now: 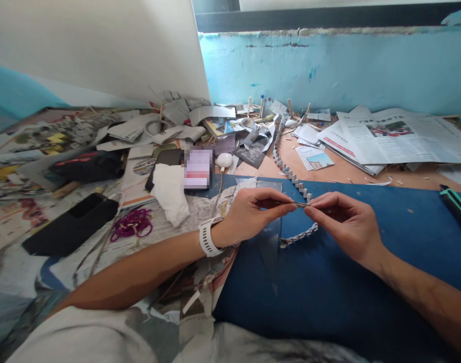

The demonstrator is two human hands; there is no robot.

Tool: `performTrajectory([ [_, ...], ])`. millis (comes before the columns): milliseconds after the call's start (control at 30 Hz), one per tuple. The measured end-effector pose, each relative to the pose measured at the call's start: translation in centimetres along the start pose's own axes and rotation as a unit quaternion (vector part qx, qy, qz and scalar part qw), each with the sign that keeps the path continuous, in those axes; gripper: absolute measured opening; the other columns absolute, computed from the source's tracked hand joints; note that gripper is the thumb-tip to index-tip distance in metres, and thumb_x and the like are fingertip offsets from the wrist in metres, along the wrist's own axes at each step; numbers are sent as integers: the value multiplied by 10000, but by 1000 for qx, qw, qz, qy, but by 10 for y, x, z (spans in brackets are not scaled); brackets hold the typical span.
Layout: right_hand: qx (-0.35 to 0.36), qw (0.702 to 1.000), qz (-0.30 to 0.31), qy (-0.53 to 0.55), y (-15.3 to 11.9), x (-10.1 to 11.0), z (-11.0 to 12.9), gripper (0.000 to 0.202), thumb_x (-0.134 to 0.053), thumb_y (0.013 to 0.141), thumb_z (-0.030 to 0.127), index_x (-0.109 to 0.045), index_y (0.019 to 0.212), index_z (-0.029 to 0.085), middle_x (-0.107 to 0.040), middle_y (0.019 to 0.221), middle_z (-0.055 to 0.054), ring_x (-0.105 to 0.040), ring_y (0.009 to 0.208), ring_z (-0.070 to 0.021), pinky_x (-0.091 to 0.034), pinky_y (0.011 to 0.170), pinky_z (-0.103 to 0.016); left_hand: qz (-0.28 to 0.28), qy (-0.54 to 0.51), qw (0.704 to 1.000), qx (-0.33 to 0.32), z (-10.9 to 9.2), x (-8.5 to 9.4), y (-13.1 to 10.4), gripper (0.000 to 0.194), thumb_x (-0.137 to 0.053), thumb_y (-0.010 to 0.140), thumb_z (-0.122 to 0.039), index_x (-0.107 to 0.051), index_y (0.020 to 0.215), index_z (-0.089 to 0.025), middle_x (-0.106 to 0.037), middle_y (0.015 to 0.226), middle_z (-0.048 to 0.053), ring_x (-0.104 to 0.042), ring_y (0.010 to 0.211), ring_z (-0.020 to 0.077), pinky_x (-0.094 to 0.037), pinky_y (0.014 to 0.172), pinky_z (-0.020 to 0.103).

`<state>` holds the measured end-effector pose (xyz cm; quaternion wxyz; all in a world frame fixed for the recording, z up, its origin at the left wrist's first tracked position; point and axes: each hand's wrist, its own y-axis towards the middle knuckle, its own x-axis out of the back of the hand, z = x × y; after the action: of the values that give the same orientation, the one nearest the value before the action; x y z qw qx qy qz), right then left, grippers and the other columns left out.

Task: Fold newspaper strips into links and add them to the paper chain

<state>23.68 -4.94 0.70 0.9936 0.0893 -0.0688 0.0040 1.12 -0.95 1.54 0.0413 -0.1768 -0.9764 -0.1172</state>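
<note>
Above the blue mat [366,302], my left hand [255,214] pinches one end of a thin folded paper strip [300,204]. Its other end is pinched between the thumb and fingers of my right hand [341,222]. The fingertips of both hands are close together. A folded paper chain [286,170] runs from the back of the table down to just behind the strip. Another piece of chain [300,235] lies on the mat below my fingers; whether the two join is hidden by my right hand. A clear triangular ruler [270,252] lies beside my left hand.
Newspapers [404,136] lie at the back right, and a green and black cutter [457,204] at the right edge. On the left are a black case [71,224], purple bands [132,225], white tissue [170,194] and a phone [197,168]. Paper scraps cover the back.
</note>
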Motion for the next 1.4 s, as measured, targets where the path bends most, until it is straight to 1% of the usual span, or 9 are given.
performTrajectory([
  [200, -47, 994, -43, 93, 6, -1, -2, 399, -924, 751, 285, -614, 1003, 273, -811, 905, -4, -794, 858, -177, -657, 803, -262, -12, -93, 995, 44, 3, -1, 3, 287, -895, 767, -256, -733, 976, -143, -812, 894, 50, -801, 856, 183, -675, 819, 277],
  [367, -57, 990, -59, 112, 11, 1, -4, 419, -936, 732, 275, -589, 966, 251, -818, 918, -21, -803, 883, -187, -662, 834, -267, 10, -67, 993, 100, 2, 2, 3, 316, -863, 805, -311, -814, 1071, -146, -833, 958, 79, -806, 848, 202, -685, 835, 310],
  [467, -54, 989, -75, 116, 12, 2, -4, 430, -940, 728, 289, -610, 1002, 260, -819, 925, -19, -807, 896, -210, -673, 840, -306, 50, -53, 992, 107, 4, 2, 1, 353, -821, 851, -339, -804, 1155, -160, -833, 1005, 81, -809, 902, 225, -685, 872, 334],
  [667, -50, 993, -13, 104, 9, -1, 2, 472, -910, 777, 298, -638, 1162, 276, -819, 933, -21, -805, 886, -207, -675, 859, -326, 133, 15, 988, 76, -3, 1, -4, 375, -778, 893, -359, -778, 1212, -161, -830, 1031, 93, -806, 947, 235, -668, 886, 306],
  [833, -60, 993, 18, 96, 3, -4, 4, 474, -909, 778, 315, -657, 1178, 279, -811, 896, -13, -802, 852, -201, -671, 791, -303, 165, -47, 979, 108, -2, -1, -4, 260, -730, 936, -344, -780, 1056, -119, -830, 943, 108, -810, 904, 213, -664, 836, 273],
  [967, -71, 993, 19, 92, 5, -1, 1, 431, -888, 803, 353, -671, 1165, 267, -804, 872, -21, -802, 849, -207, -662, 771, -298, 189, -55, 973, 117, -2, -2, -5, 261, -736, 933, -328, -728, 1085, -116, -825, 955, 123, -809, 910, 211, -655, 842, 277],
  [1100, -68, 992, 25, 99, 7, 2, 0, 432, -877, 817, 361, -669, 1184, 265, -807, 890, -28, -802, 861, -208, -664, 826, -323, 233, -48, 969, 64, -9, 2, -6, 371, -704, 957, -281, -610, 1299, -169, -814, 1045, 123, -796, 991, 218, -641, 889, 320],
  [1267, -79, 991, 43, 96, 8, 3, 0, 452, -875, 818, 362, -657, 1200, 262, -806, 908, -38, -804, 891, -225, -677, 838, -351, 321, -12, 946, -35, -16, 10, -4, 386, -572, 982, -133, -638, 1359, -179, -776, 1232, 137, -769, 1053, 204, -615, 904, 294],
  [1400, -75, 991, 52, 100, 7, 3, 1, 426, -867, 828, 339, -660, 1193, 265, -804, 905, -33, -805, 903, -219, -681, 833, -333, 297, 22, 952, -70, -14, 9, -3, 395, -604, 951, -118, -682, 1334, -175, -798, 1178, 122, -783, 1025, 196, -616, 880, 253],
])
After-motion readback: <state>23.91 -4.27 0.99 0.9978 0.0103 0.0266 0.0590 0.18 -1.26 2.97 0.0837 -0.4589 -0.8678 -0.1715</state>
